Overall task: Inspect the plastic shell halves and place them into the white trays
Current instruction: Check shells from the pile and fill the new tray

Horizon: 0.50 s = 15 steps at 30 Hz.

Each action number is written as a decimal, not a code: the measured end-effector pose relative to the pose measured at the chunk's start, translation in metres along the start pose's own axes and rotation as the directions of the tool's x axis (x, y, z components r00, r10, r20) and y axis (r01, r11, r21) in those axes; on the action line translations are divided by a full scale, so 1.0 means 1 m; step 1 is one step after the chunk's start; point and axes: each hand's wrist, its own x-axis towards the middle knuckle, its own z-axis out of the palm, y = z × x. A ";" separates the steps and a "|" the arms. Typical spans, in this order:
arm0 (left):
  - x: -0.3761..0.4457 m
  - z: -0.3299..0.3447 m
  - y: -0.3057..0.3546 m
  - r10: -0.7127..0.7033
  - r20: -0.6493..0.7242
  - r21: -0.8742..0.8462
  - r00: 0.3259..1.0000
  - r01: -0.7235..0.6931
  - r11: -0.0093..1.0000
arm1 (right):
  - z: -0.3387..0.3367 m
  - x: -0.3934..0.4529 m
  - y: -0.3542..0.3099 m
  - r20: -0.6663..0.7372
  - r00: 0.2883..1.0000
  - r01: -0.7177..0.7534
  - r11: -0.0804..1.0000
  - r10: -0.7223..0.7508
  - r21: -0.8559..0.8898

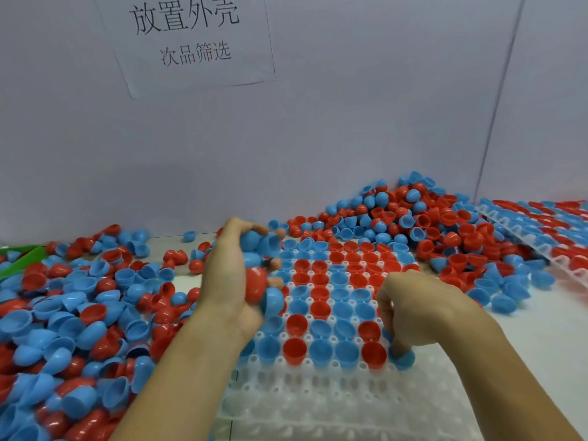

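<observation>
A white tray [334, 396] with round sockets lies in front of me; its far rows hold red and blue shell halves, open side up, and its near rows are bare. My left hand [235, 275] hovers over the tray's left edge and grips a bunch of several shell halves [257, 281], blue and red. At the right end of the nearest filled row, my right hand [413, 310] pinches a blue shell half [404, 359] with its fingertips down on the tray.
Loose red and blue shell halves lie heaped on the left [73, 313] and at the back right [423, 224]. A second filled tray [547, 230] sits at the far right. A paper sign [191, 39] hangs on the grey wall. A green object [22, 256] pokes in at the left.
</observation>
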 end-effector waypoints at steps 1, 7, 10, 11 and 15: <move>0.000 0.008 0.001 -0.008 0.013 -0.026 1.000 0.009 1.000 | -0.002 -0.001 0.001 0.030 0.999 0.010 1.000 -0.011 0.018; -0.001 0.021 -0.033 -0.124 -0.021 -0.311 0.992 0.112 0.944 | -0.012 -0.007 0.015 -0.080 0.984 0.173 0.959 -0.159 0.224; 0.005 0.013 -0.044 -0.183 -0.141 -0.354 0.973 0.123 0.927 | -0.014 -0.012 0.000 -0.251 0.914 0.402 0.802 -0.320 0.441; 0.008 0.012 -0.046 -0.190 -0.156 -0.368 0.969 0.122 0.922 | -0.011 -0.012 -0.009 -0.253 0.899 0.438 0.739 -0.358 0.511; 0.014 0.006 -0.042 -0.174 -0.168 -0.379 0.970 0.099 0.920 | 0.012 -0.003 -0.045 -0.328 0.838 0.544 0.618 -0.436 0.568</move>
